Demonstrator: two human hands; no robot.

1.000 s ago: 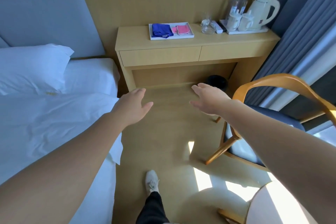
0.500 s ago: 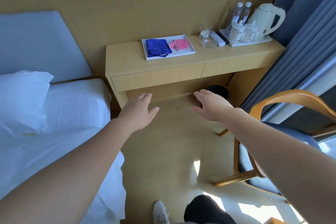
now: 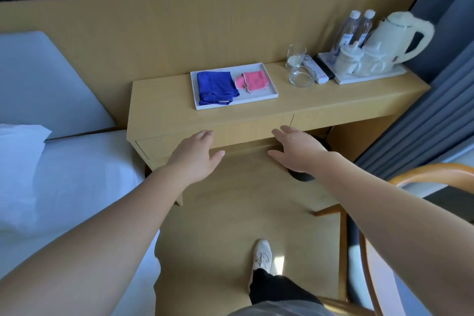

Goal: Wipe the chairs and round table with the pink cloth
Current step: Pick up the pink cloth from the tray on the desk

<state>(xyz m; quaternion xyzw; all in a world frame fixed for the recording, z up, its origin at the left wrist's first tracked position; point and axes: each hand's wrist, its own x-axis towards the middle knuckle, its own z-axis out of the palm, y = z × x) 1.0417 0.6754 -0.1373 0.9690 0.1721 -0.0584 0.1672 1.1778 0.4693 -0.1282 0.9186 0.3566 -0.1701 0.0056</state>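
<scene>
The pink cloth [image 3: 252,81] lies folded in the right half of a white tray [image 3: 259,98] on the wooden tabletop [image 3: 166,110], with a blue cloth [image 3: 216,87] just to its left. Farther right stand a glass [image 3: 296,55], an ashtray [image 3: 301,78], a remote [image 3: 314,70], two lidded cups [image 3: 359,59], two water bottles [image 3: 357,25] and a cream kettle [image 3: 400,38]. My left hand [image 3: 196,156] and right hand [image 3: 298,152] hover near the drawer fronts [image 3: 243,131], fingers [image 3: 205,134] released and spread, holding nothing. The bed [image 3: 64,182] lies to the left, and a grey curtain [image 3: 436,123] hangs on the right. The chair [image 3: 431,174] is cut off at the right edge. My right hand hides most of a black bin [image 3: 302,176].
</scene>
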